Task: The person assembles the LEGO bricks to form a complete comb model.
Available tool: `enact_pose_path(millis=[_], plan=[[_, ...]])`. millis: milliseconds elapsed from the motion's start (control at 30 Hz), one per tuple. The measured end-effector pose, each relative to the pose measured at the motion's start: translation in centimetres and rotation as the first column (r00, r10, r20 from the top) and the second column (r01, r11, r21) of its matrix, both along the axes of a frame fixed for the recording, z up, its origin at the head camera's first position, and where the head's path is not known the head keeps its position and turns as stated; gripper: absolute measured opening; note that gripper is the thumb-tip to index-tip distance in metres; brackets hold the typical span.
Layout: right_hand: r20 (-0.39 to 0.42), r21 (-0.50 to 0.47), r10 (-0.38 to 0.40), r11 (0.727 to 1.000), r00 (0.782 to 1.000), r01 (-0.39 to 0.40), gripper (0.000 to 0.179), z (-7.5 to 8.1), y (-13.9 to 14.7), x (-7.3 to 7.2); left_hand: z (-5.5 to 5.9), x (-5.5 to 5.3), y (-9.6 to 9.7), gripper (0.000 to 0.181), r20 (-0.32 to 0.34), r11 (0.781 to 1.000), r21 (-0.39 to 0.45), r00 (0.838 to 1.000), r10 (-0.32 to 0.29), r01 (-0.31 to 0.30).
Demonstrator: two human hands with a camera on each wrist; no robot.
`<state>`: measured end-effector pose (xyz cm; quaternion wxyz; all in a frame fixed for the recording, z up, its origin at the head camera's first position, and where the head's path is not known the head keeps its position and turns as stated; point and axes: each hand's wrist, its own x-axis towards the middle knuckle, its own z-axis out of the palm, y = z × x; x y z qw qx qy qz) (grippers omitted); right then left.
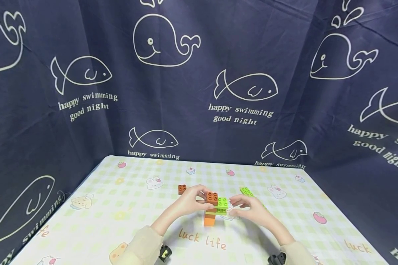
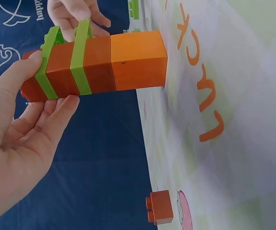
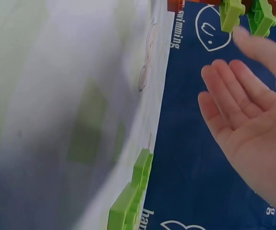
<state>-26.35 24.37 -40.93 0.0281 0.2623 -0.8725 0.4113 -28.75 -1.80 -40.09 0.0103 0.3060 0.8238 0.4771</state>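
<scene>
A tower of toy building bricks stands on the table, with an orange block (image 2: pixel 138 60) at its base. Above it, reddish-brown bricks (image 2: pixel 63 69) alternate with two thin green bricks (image 1: pixel 223 203), which stick out to the right. My left hand (image 1: pixel 191 200) holds the upper tower from the left, thumb near the top brown brick (image 1: pixel 212 198) and fingers on the opposite side. My right hand (image 1: pixel 252 210) is just right of the green overhangs, its fingers relaxed and holding nothing. In the right wrist view its thumb tip is close to a green brick (image 3: pixel 232 14); contact is unclear.
A loose brown brick (image 1: pixel 182 189) lies behind my left hand. Green bricks (image 1: pixel 246 191) lie behind my right hand, partly hidden by it. The checked, printed tablecloth (image 1: pixel 146 209) covers the table, and a dark blue curtain (image 1: pixel 192 92) hangs around its far sides.
</scene>
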Motion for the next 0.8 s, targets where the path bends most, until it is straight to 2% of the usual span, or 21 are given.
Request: enact_pose_path(millis=[100, 433, 700, 800], plan=[[-0.041, 0.008, -0.036, 0.999, 0.998, 0.037, 0.038, -0.1, 0.4, -0.1, -0.1, 0.0, 0.0, 0.033, -0.007, 1.0, -0.002, 1.0, 0.001, -0.001], [-0.056, 0.042, -0.144, 0.988, 0.988, 0.146, 0.038, -0.7, 1.7, -0.6, 0.0, 0.2, 0.0, 0.034, -0.028, 1.0, -0.013, 1.0, 0.001, -0.002], [-0.109, 0.076, -0.299, 0.948, 0.948, 0.308, 0.037, -0.4, 2.2, -0.5, 0.0, 0.2, -0.1, 0.034, -0.009, 1.0, -0.015, 1.0, 0.005, -0.005], [-0.121, 0.078, -0.332, 0.936, 0.935, 0.343, 0.036, -0.3, 2.4, -0.5, -0.1, 0.2, -0.1, 0.034, -0.007, 1.0, -0.017, 1.0, 0.003, -0.003]])
